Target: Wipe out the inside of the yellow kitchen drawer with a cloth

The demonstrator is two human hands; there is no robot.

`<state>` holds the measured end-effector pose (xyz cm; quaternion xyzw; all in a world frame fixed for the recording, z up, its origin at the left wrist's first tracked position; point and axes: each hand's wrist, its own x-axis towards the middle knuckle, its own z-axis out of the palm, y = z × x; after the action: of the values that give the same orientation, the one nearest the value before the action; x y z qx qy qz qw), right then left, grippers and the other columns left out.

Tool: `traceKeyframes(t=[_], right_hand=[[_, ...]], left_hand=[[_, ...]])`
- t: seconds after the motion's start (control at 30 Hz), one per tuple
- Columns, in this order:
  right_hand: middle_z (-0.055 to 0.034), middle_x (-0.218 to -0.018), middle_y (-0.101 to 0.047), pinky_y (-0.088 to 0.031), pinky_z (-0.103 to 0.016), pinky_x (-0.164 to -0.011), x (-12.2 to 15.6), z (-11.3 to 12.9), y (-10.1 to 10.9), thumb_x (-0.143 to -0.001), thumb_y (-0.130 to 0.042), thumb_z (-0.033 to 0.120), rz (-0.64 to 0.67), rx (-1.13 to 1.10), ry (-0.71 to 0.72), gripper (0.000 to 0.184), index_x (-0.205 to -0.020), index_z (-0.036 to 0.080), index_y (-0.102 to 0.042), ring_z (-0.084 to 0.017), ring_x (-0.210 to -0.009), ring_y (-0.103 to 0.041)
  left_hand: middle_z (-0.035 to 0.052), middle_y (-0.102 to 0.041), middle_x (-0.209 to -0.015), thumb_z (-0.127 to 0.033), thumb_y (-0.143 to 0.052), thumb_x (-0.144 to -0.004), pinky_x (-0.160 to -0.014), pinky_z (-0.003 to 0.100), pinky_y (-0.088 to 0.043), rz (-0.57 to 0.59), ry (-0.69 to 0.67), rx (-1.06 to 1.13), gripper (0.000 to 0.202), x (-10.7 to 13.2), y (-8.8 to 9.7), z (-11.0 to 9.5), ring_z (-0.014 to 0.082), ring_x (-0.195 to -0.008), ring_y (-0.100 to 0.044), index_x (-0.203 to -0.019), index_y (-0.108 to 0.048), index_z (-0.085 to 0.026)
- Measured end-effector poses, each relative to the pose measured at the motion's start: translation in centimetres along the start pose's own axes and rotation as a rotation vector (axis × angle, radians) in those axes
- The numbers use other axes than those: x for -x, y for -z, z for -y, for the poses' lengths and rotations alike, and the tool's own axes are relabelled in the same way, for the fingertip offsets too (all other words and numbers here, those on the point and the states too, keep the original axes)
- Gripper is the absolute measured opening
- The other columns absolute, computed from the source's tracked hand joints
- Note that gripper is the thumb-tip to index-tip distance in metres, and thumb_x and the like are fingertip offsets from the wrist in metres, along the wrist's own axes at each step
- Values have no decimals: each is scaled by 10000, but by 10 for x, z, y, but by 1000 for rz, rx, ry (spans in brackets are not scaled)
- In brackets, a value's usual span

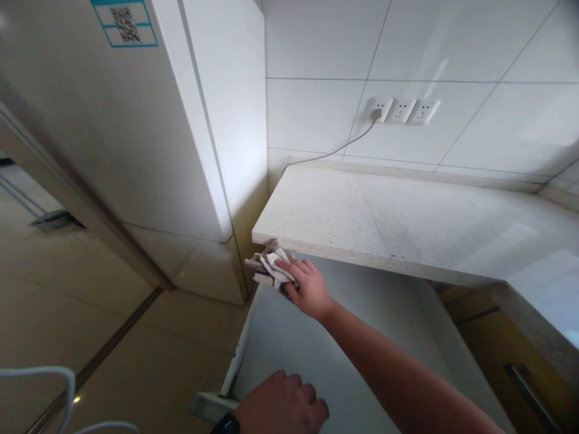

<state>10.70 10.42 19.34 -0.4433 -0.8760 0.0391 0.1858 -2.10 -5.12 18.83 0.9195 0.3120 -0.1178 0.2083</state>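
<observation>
My right hand is stretched forward and closed on a crumpled grey and white cloth. The cloth is pressed against the front left corner of a pale stone countertop, just under its edge. My left hand is low in the view, fingers curled, resting on the top of a white appliance that stands under the counter. A dark watch strap shows at its wrist.
A tall white refrigerator stands left of the counter, with a QR sticker near its top. A wall socket strip with a plugged cord sits on the tiled wall. A wooden cabinet with a handle is at lower right. White cables cross the lower left.
</observation>
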Motion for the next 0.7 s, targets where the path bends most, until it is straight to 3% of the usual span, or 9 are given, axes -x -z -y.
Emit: traceKeyframes(t=[0.17, 0.3, 0.4, 0.5, 0.6, 0.7], right_hand=[[-41, -1567, -314, -415, -506, -911, -35, 14, -10, -830, -605, 471, 292, 122, 122, 771, -1533, 514, -291, -357, -1162, -474], [-63, -1611, -175, -461, -484, -918, -52, 9, -30, -754, -662, 571, 341, 29, 94, 895, -1544, 522, -245, -350, -1180, -536], [-72, -1519, -359, -466, -418, -947, -59, 12, -29, -822, -591, 539, 338, -43, 156, 730, -1512, 450, -372, -285, -1162, -576], [-59, -1260, -578, -488, -419, -877, -56, 30, -19, -858, -528, 529, 359, -27, 227, 530, -1373, 403, -551, -264, -1017, -627], [-61, -1074, -632, -498, -400, -770, -41, 60, -16, -839, -540, 559, 400, 8, 324, 444, -1209, 340, -653, -257, -894, -638], [-70, -1040, -630, -490, -373, -668, -18, 92, -20, -823, -539, 629, 426, 18, 430, 453, -1113, 308, -674, -252, -817, -637]], left_hand=[[123, -699, -1055, -319, -498, -993, -760, 397, -508, 17, 9, 78, 294, 1, 6, -2, 299, -979, -669, -1208, -654, -192], [121, -699, -1084, -305, -498, -988, -800, 440, -512, 13, 77, 115, 306, -1, 3, -2, 324, -1027, -658, -1224, -662, -201], [122, -706, -1074, -335, -517, -982, -814, 449, -510, -19, 83, 144, 306, -4, -1, 0, 324, -1023, -661, -1210, -672, -201], [128, -709, -1078, -360, -533, -972, -801, 448, -518, -3, 71, 172, 322, -5, -1, 0, 324, -1006, -667, -1215, -678, -207], [131, -709, -1091, -346, -523, -968, -811, 473, -525, 36, 80, 151, 338, -6, 0, -3, 338, -1009, -665, -1230, -677, -198], [146, -714, -1028, -349, -472, -978, -794, 461, -530, -33, 170, 182, 337, -9, -5, -7, 332, -973, -674, -1160, -705, -187]])
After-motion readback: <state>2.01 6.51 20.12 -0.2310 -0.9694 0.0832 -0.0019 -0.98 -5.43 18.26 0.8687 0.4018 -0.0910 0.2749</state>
